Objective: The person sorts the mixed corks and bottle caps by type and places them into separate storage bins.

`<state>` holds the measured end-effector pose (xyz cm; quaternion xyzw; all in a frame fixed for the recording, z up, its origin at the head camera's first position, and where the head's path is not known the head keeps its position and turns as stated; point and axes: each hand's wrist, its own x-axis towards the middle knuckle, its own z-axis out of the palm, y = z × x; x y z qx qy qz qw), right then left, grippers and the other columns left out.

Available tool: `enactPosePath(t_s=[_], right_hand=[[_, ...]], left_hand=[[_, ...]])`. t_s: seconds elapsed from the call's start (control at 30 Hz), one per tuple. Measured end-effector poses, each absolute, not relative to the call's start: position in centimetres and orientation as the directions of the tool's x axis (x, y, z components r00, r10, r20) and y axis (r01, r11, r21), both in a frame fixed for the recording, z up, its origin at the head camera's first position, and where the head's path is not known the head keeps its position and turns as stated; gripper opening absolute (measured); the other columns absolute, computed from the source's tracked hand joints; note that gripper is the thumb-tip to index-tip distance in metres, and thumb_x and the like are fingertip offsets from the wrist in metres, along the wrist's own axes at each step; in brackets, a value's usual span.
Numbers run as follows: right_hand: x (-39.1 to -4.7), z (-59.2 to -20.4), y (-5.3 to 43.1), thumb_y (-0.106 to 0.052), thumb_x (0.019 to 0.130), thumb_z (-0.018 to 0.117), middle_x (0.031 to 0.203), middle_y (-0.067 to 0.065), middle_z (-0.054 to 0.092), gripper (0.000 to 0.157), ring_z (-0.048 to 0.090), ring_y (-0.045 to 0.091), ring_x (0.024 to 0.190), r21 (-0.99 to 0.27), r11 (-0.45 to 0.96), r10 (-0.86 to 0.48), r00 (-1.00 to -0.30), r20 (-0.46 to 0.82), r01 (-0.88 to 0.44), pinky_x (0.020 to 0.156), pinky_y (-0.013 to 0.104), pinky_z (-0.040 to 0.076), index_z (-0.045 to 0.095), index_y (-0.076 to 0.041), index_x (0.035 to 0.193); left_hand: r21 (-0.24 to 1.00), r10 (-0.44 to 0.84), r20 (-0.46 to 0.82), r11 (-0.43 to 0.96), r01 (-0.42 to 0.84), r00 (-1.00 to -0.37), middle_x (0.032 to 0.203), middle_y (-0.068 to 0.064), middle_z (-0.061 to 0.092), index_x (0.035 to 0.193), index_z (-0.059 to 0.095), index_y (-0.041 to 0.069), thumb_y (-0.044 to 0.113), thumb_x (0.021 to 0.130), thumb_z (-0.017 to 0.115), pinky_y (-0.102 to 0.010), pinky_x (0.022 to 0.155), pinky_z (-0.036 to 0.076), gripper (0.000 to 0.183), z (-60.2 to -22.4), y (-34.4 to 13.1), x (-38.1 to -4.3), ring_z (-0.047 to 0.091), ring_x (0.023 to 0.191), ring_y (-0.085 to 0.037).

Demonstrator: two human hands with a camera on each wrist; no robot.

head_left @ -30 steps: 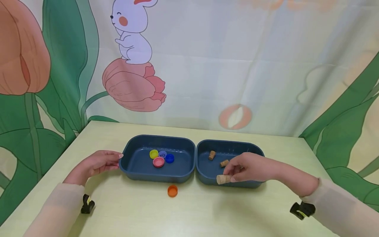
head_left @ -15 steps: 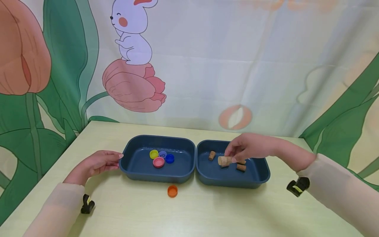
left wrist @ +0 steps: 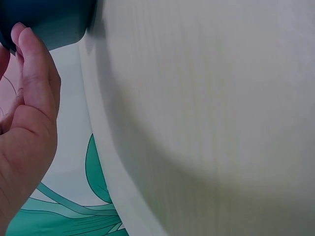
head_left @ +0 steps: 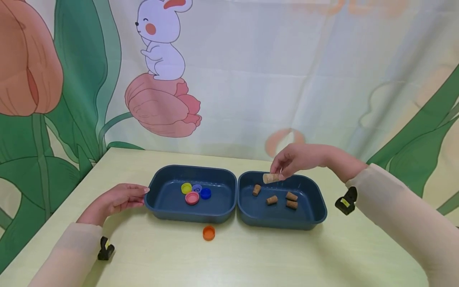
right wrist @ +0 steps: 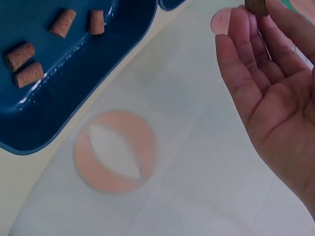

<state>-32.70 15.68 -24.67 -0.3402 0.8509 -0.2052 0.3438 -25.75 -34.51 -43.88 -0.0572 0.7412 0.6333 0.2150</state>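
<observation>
My right hand (head_left: 299,157) pinches a cork (head_left: 271,178) between thumb and fingertips, above the back part of the right blue tray (head_left: 279,222). In the right wrist view the cork (right wrist: 256,7) shows only partly, at the top edge. Several other corks (head_left: 272,200) lie in that tray. At the left end of the left blue tray (head_left: 190,216), my left hand (head_left: 120,198) holds the rim with its thumb and fingers. Inside it lie a yellow cap (head_left: 186,188), a purple cap (head_left: 197,188), a pink cap (head_left: 191,197) and a blue cap (head_left: 205,193).
An orange cap (head_left: 208,232) rests on the pale table (head_left: 229,263), in front of the left tray. The two trays stand side by side, their ends nearly touching. Behind the table hangs a printed curtain (head_left: 233,99) with a rabbit and tulips.
My right hand has moved back and up with the cork, from the right tray's front edge to above its rear, uncovering the corks inside. The left hand stays at the left tray.
</observation>
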Motion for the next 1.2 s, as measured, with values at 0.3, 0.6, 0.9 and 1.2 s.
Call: enactPosePath(t_s=[0.3,0.6,0.9,1.2], right_hand=[[-34.9,-25.4,15.5,-0.009,0.099,0.061,0.1,0.0,0.069,0.031,0.063,0.01,0.094,-0.588,0.7,-0.706,-0.519,-0.483,-0.405,0.092,0.027,0.054,0.063,0.004,0.127],[-37.0,-27.4,15.3,-0.012,0.102,0.061,0.099,-0.005,0.069,0.032,0.065,0.009,0.095,-0.595,0.734,-0.668,-0.506,-0.545,-0.328,0.106,0.035,0.054,0.063,0.003,0.129],[-38.9,-30.3,15.2,-0.01,0.101,0.062,0.102,-0.005,0.071,0.033,0.067,0.006,0.094,-0.615,0.747,-0.643,-0.506,-0.574,-0.252,0.098,0.029,0.058,0.062,0.005,0.131],[-40.4,-33.7,14.5,-0.011,0.1,0.065,0.094,-0.009,0.072,0.029,0.067,0.007,0.09,-0.62,0.755,-0.636,-0.468,-0.614,-0.213,0.088,0.024,0.06,0.068,0.001,0.126]], left_hand=[[0.915,0.196,-0.395,0.174,-0.364,-0.898,0.084,0.007,0.074,0.109,0.071,0.01,0.02,0.105,0.06,-0.02,0.079,0.063,0.016,-44.4,-34.6,-25.6,0.07,0.078,-0.006],[0.916,0.197,-0.394,0.168,-0.365,-0.898,0.083,0.007,0.074,0.108,0.071,0.01,0.019,0.105,0.059,-0.02,0.079,0.063,0.015,-44.5,-34.6,-25.7,0.07,0.077,-0.005],[0.915,0.199,-0.396,0.167,-0.367,-0.896,0.084,0.007,0.074,0.109,0.07,0.009,0.019,0.105,0.058,-0.02,0.079,0.063,0.016,-44.4,-34.6,-25.7,0.07,0.077,-0.005],[0.909,0.188,-0.404,0.188,-0.371,-0.895,0.085,0.007,0.075,0.112,0.07,0.007,0.022,0.105,0.06,-0.02,0.08,0.063,0.019,-44.1,-34.6,-25.9,0.071,0.078,-0.006]])
